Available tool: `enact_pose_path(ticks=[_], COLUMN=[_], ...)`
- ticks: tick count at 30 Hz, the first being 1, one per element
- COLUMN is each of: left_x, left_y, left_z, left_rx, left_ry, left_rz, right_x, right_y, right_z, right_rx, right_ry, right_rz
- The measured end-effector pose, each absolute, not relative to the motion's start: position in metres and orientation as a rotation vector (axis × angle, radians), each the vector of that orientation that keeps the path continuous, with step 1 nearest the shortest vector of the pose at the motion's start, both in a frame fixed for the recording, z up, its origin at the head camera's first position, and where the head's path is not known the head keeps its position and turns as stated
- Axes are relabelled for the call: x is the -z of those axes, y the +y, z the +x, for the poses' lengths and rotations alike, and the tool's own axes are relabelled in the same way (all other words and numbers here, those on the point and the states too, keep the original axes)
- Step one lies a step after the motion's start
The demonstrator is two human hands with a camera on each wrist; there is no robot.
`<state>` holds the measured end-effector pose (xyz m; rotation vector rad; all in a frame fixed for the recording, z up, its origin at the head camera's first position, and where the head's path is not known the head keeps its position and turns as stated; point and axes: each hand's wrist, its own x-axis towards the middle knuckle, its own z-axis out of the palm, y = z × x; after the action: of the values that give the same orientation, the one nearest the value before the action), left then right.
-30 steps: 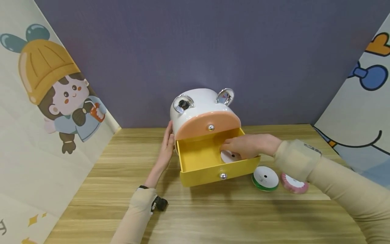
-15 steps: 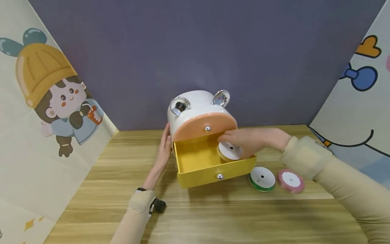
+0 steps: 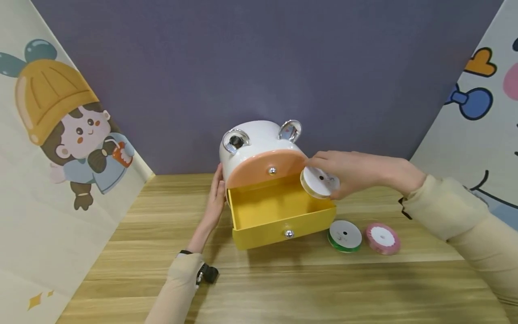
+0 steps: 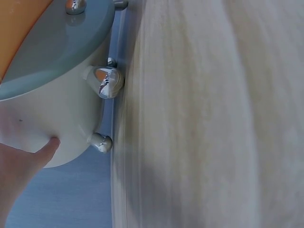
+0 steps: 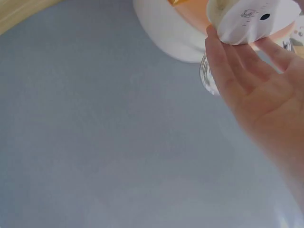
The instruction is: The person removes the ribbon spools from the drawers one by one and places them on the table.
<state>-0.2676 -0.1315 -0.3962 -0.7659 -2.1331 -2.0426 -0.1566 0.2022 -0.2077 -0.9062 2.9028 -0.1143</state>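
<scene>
My right hand [image 3: 351, 173] grips a ribbon spool [image 3: 317, 183] with white faces and a cream edge, raised over the right side of the open yellow drawer [image 3: 261, 238]. In the right wrist view the fingers lie along the rim of that same spool [image 5: 251, 21]. The drawer belongs to a white cabinet [image 3: 259, 135] with an orange front and silver ears. Against the cabinet's left side rests my left hand [image 3: 215, 204], fingers fairly straight. The left wrist view shows the thumb of the left hand [image 4: 21, 166] touching the white wall near silver feet.
A green ribbon spool [image 3: 345, 236] lies on the wooden table [image 3: 307, 288], right of the drawer. Beside it is a pink ribbon spool [image 3: 382, 238]. A grey-blue wall [image 3: 344, 81] stands behind the cabinet, with cartoon-printed panels at both sides.
My right hand has lifted the cream ribbon spool up from inside the drawer and moved right with it. The left hand stays at the cabinet's side.
</scene>
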Motion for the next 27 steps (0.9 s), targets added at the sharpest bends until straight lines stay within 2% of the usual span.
enact_pose_path(ticks=[8,19,27], left_x=[0.415,0.416,0.404], left_y=[-0.132,-0.134,-0.133], left_z=[-0.282,-0.282,-0.274], left_rx=[2.027,2.041,2.066], left_ry=[-2.109,-2.111,-2.163], left_rz=[-0.767,-0.772,-0.751], right_x=[0.214,0.248,0.280], right_y=[0.233,0.282,0.296], right_z=[-0.136,-0.102,-0.078], right_rx=[0.046,-0.062,-0.058], right_ry=[3.030,3.169,3.199], right_rz=[-0.800,-0.685,-0.712])
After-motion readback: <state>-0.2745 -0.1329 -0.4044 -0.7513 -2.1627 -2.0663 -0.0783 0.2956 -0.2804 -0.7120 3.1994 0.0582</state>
